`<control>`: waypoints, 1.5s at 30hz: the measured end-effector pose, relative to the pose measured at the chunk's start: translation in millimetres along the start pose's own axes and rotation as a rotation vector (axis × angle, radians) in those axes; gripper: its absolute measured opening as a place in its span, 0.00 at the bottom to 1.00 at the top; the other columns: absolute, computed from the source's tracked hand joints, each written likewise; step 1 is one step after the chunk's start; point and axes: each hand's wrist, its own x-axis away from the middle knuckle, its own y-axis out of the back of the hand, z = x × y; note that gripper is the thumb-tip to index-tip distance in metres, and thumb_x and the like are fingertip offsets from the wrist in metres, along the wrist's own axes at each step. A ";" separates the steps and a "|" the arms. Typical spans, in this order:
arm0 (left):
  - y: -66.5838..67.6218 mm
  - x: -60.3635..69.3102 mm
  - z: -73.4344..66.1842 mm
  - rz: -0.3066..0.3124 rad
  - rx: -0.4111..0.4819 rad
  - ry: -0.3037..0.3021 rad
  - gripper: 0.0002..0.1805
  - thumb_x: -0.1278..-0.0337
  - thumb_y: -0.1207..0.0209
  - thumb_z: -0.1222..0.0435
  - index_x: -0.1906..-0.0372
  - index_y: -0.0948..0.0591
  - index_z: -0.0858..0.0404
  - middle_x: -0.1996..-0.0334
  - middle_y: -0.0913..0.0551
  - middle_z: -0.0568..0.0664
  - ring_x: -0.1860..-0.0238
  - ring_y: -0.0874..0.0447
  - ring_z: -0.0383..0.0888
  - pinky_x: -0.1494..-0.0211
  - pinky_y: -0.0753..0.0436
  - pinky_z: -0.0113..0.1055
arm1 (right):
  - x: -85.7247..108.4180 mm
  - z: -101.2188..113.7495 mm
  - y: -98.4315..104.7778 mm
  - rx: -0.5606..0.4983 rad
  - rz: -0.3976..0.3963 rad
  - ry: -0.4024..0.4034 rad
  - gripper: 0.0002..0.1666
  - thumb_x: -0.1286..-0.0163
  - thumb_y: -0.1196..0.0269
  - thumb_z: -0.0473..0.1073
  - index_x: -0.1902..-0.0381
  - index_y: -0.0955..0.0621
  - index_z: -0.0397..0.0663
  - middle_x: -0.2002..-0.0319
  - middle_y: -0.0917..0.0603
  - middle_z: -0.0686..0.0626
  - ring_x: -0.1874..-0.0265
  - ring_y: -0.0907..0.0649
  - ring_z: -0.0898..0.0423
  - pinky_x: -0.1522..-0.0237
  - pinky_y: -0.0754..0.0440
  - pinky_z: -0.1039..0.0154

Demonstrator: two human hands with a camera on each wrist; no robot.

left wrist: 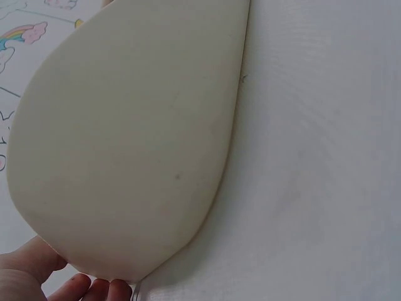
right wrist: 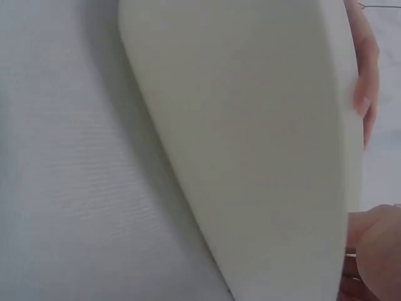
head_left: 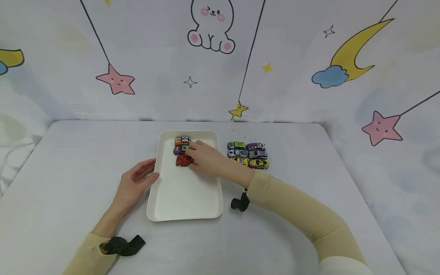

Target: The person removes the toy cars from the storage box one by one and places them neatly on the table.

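Note:
A white tray (head_left: 185, 198) lies on the table. In the head view my left hand (head_left: 137, 179) holds its left edge, thumb at the rim and fingers against the outer side. My right hand (head_left: 207, 158) reaches over the right rim and grips a red toy car (head_left: 183, 160) by its right end. Just above that car in the tray lie a purple and green toy car (head_left: 179, 149) and an orange and white toy car (head_left: 182, 140), stacked in a column. The right fingertips partly cover the cars' right ends. Both wrist views mostly show the tray's outer wall (left wrist: 131, 138).
Right of the tray several toy cars stand in two columns, among them a green one (head_left: 236, 145), a purple one (head_left: 256, 146) and a yellow one (head_left: 259, 164). My right forearm partly covers them. A patterned cloth wall (head_left: 165, 95) rises behind the table.

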 end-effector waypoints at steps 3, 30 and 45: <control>0.0 -0.1 0.1 -0.004 -0.001 0.001 0.27 0.33 0.38 0.65 0.32 0.28 0.70 0.33 0.28 0.68 0.41 0.23 0.28 0.45 0.20 0.19 | 0.9 -0.5 -1.5 0.007 0.000 0.006 0.21 0.28 0.35 0.48 0.41 0.19 0.45 0.48 0.19 0.48 0.48 0.23 0.52 0.45 0.21 0.61; 1.1 1.4 -1.0 0.001 -0.014 0.011 0.28 0.33 0.37 0.64 0.32 0.29 0.70 0.33 0.28 0.67 0.40 0.23 0.28 0.44 0.21 0.19 | 32.2 -25.3 -7.7 -0.097 -0.163 0.097 0.19 0.29 0.35 0.44 0.44 0.18 0.41 0.48 0.15 0.47 0.45 0.20 0.51 0.41 0.20 0.60; -0.3 0.6 -2.0 0.002 -0.013 0.005 0.28 0.33 0.37 0.65 0.32 0.28 0.69 0.33 0.27 0.66 0.40 0.24 0.27 0.44 0.21 0.19 | 70.5 -56.1 -2.2 -0.108 -0.409 0.094 0.19 0.29 0.35 0.41 0.42 0.19 0.43 0.45 0.17 0.46 0.44 0.21 0.51 0.44 0.18 0.58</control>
